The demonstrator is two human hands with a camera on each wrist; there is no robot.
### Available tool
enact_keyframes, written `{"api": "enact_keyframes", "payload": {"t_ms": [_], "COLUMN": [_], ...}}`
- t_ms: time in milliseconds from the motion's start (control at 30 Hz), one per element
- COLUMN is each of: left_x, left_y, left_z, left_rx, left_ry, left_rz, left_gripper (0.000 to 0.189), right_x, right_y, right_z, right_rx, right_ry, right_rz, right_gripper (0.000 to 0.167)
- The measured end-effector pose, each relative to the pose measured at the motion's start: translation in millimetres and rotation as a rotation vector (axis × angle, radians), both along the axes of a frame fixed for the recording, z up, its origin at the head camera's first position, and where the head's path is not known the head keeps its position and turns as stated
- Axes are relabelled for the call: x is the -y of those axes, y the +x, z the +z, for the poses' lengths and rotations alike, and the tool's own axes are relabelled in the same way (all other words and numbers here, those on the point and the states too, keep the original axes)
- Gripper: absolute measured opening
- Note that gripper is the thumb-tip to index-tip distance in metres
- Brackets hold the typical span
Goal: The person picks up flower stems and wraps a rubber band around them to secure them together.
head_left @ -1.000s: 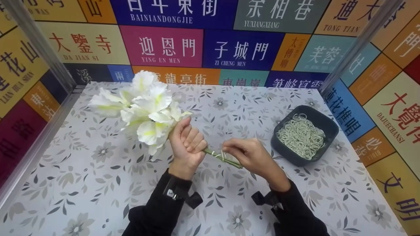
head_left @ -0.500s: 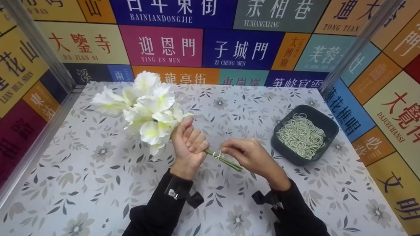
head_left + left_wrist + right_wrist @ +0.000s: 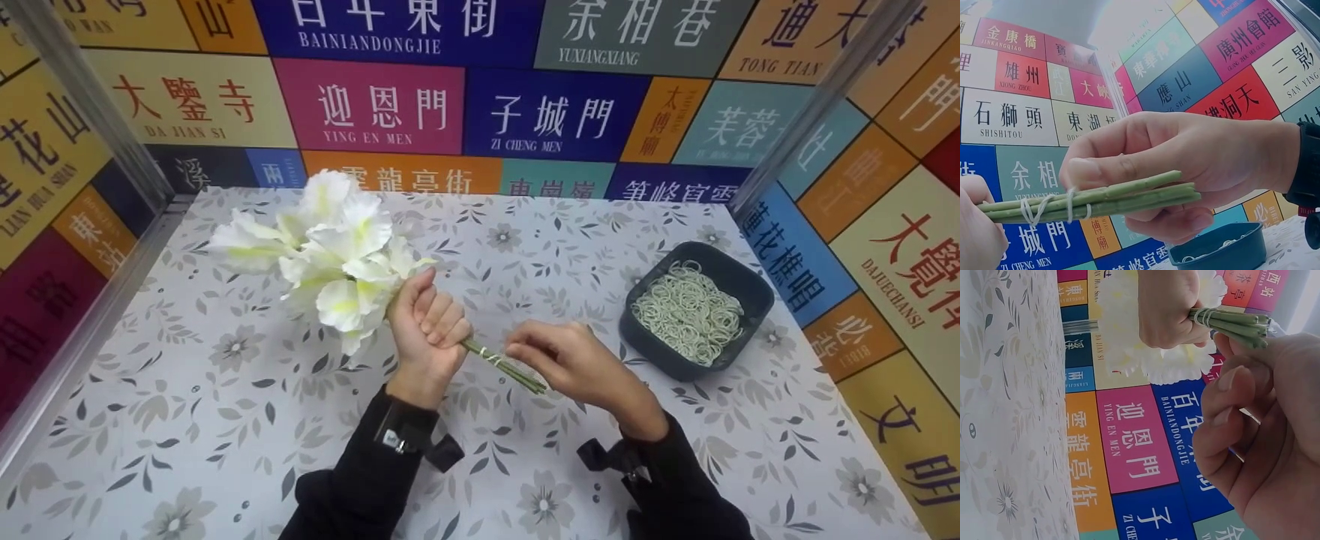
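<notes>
My left hand (image 3: 429, 330) grips a bunch of white flowers (image 3: 349, 259) by its green stems (image 3: 517, 373). The blooms have yellow-green centres and point to the far left; the cut ends stick out toward the right. A pale rubber band (image 3: 1033, 209) winds round the stems in the left wrist view, with more loops nearer the cut ends. At these loops, my right hand (image 3: 574, 360) has its thumb and index finger pinched on the band, fingertips close against the stems. Its other fingers are curled, as the right wrist view shows. The left palm hides part of the stems.
A dark square bowl (image 3: 637, 345) full of pale rubber bands (image 3: 690, 311) stands on the table to the right of my right hand. Flower-patterned cloth covers the table (image 3: 247, 435). Sign-printed walls (image 3: 367, 105) enclose the back and sides.
The band loop seen pulled up from the stems earlier now lies closer round them. My right hand has shifted slightly, and the bunch has moved only a little in my left hand.
</notes>
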State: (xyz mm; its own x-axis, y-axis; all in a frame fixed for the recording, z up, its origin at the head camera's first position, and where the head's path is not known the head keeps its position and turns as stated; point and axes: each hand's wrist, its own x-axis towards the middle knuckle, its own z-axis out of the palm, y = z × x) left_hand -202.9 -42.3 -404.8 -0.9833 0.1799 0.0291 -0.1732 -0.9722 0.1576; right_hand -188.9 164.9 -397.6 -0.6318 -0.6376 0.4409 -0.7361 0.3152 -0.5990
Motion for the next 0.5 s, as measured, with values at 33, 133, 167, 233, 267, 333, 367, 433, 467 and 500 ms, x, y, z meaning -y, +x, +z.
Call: {"api": "enact_keyframes", "payload": {"t_ms": [33, 133, 167, 233, 267, 333, 367, 433, 467, 500], "left_x": [0.1, 0.3, 0.3, 0.3, 0.3, 0.3, 0.3, 0.3, 0.3, 0.2], "left_y": [-0.1, 0.0, 0.0, -0.1, 0.0, -0.2, -0.2, -0.1, -0.1, -0.2], "left_z": [0.0, 0.0, -0.1, -0.1, -0.1, -0.4, -0.6, -0.8, -1.0, -1.2], "left_rx": [0.002, 0.003, 0.001, -0.003, -0.005, -0.009, -0.012, -0.016, -0.02, -0.023], "left_ry": [-0.003, -0.01, -0.011, -0.008, -0.005, -0.001, 0.002, 0.005, 0.007, 0.01], "left_rz": [-0.003, -0.001, 0.002, 0.011, 0.016, 0.026, 0.031, 0.039, 0.041, 0.043], "left_gripper": [0.058, 0.058, 0.059, 0.059, 0.059, 0.06, 0.06, 0.059, 0.059, 0.059], "right_x": [0, 2, 3, 6, 7, 10, 11, 14, 15, 17], "right_y": [0.7, 4.0, 5.6, 9.8, 12.3, 17.6, 20.5, 25.9, 28.3, 30.4], "right_z": [0.2, 2.8, 4.1, 7.4, 9.2, 12.6, 14.1, 16.1, 16.7, 16.9], "right_rx": [0.004, 0.038, 0.056, 0.099, 0.121, 0.158, 0.172, 0.196, 0.207, 0.214], "right_ry": [-0.001, -0.003, 0.001, 0.016, 0.028, 0.058, 0.076, 0.106, 0.119, 0.128], "right_rz": [-0.012, -0.069, -0.092, -0.14, -0.162, -0.202, -0.218, -0.243, -0.249, -0.248], "right_gripper": [0.009, 0.011, 0.012, 0.014, 0.017, 0.023, 0.027, 0.034, 0.036, 0.038]}}
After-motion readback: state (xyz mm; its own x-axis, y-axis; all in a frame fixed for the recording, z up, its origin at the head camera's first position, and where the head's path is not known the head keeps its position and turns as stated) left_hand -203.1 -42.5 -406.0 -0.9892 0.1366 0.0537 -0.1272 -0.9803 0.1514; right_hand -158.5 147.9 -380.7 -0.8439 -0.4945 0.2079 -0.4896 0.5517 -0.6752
